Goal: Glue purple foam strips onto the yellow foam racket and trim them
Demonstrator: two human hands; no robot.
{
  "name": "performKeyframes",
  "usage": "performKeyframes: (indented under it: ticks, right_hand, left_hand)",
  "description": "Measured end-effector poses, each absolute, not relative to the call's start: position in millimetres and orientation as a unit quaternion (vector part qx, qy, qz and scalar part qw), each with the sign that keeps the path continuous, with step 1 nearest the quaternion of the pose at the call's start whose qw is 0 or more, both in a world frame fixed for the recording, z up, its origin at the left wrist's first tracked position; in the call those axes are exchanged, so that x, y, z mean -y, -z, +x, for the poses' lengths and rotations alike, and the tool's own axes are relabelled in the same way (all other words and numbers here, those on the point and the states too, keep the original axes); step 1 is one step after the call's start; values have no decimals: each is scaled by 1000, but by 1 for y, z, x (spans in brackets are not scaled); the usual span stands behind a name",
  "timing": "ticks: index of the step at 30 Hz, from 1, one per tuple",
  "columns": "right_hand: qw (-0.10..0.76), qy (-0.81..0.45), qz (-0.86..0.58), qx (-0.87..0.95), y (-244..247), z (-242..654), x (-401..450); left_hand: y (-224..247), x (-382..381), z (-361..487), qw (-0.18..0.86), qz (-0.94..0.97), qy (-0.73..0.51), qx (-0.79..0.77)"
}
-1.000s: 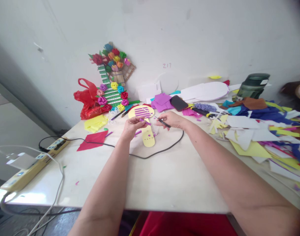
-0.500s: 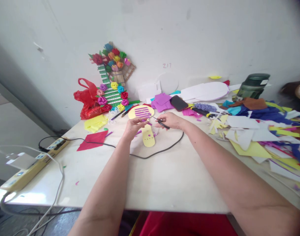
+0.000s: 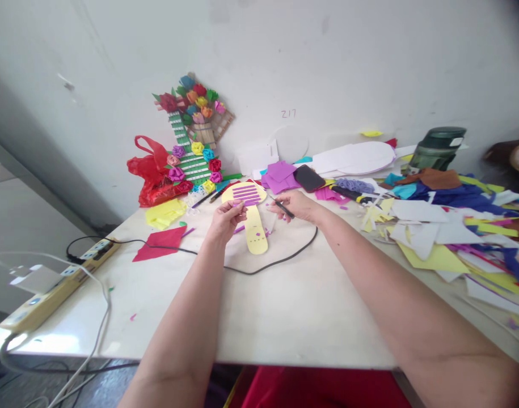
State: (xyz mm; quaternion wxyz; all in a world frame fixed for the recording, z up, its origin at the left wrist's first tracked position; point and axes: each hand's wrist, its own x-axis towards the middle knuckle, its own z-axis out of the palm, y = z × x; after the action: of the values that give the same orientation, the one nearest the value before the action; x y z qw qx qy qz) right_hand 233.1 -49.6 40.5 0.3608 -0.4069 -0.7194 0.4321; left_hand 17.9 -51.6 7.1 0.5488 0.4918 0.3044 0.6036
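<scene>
A yellow paper cutout (image 3: 254, 224) lies on the table, with a rounded top crossed by several purple strips (image 3: 245, 193) and a narrow lower part dotted with small purple bits. Left of its neck, my left hand (image 3: 227, 221) is closed in a pinch on a small purple paper piece (image 3: 237, 203), mostly hidden by the fingers. On the cutout's right, my right hand (image 3: 295, 207) grips a pair of scissors (image 3: 283, 209) by the dark handles, blades pointing up and left. Purple scraps (image 3: 268, 233) lie beside the cutout.
A black cable (image 3: 259, 273) loops across the table before the cutout. Paper scraps (image 3: 429, 243) heap up on the right near a green bottle (image 3: 435, 148). Behind stand a paper-flower craft (image 3: 191, 153) and a red bag (image 3: 151, 175). A power strip (image 3: 59, 294) lies left.
My left hand has drawn back to the left, away from the scissors. The purple strip that stuck out toward the blades no longer shows there. My right hand has barely moved.
</scene>
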Motion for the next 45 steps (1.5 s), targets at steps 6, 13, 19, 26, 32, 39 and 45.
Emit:
performKeyframes:
  ticks: [6,13,19,26,32,39,45]
  right_hand:
    - [345,-437,-378,740,-45,231,55]
    - [381,-455,-367,717,-42,222,55]
    - [469,-501,-364,630,-48,210,62]
    - [494,-546,-296,608,-46,201,64]
    - [506,-548,-302,594,-42,201,62]
    - [491,-540,-278,624,-43,204,62]
    - [514,-522,-299,612,-44,211,57]
  left_hand:
    - [-8,53,18,602,423,-616,-281]
    - [-6,51,20,605,417,-615,-286]
    - [-5,54,24,592,472,-597,-266]
    - [-2,54,25,593,503,-563,-280]
    - [0,51,28,533,560,-541,-330]
    - [-9,57,34,483,617,-519,-341]
    - [-14,62,41,457,639,-514,-344]
